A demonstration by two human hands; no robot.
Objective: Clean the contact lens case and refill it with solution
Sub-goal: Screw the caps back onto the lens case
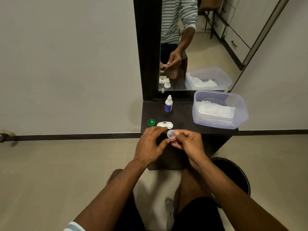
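From the head camera, the right hand (188, 142) pinched a clear cap (171, 134) between its fingers above the bench's (183, 119) near edge. The left hand (150, 144) hovered beside it, fingers loosely curled, holding nothing. The white lens case (165, 125) lay open just beyond, a green cap (151, 122) to its left, the solution bottle (168, 104) upright farther back.
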